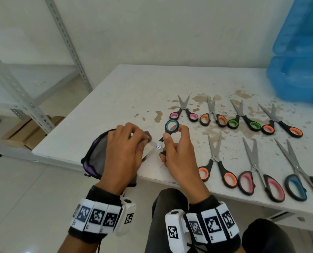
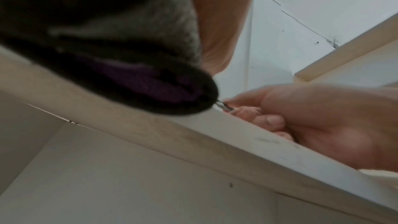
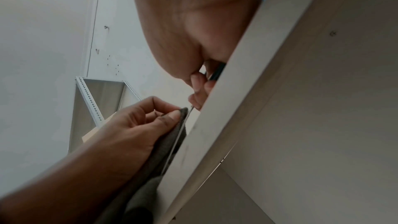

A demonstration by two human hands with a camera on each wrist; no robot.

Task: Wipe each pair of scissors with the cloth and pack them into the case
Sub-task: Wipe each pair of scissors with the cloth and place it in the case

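My right hand (image 1: 172, 148) grips the black handles of the teal-ringed scissors (image 1: 171, 126) over the table's near edge, one ring sticking up. Their blades run left into the grey cloth (image 1: 97, 154), which has a black and purple border. My left hand (image 1: 128, 143) pinches the cloth around the blades. From the right wrist the left hand (image 3: 137, 125) shows, holding the cloth (image 3: 170, 144) folded over a thin blade. In the left wrist view the cloth (image 2: 120, 67) fills the top and the right hand (image 2: 301, 122) is curled at the table edge. The blue case (image 1: 299, 57) stands open at the far right.
Several scissors lie in two rows on the stained white table (image 1: 133, 92), with pink (image 1: 184, 111), orange (image 1: 215, 163) and green (image 1: 243, 118) handle linings. A metal shelf frame (image 1: 24, 99) and cardboard boxes (image 1: 24, 136) stand at the left. My knees are under the near edge.
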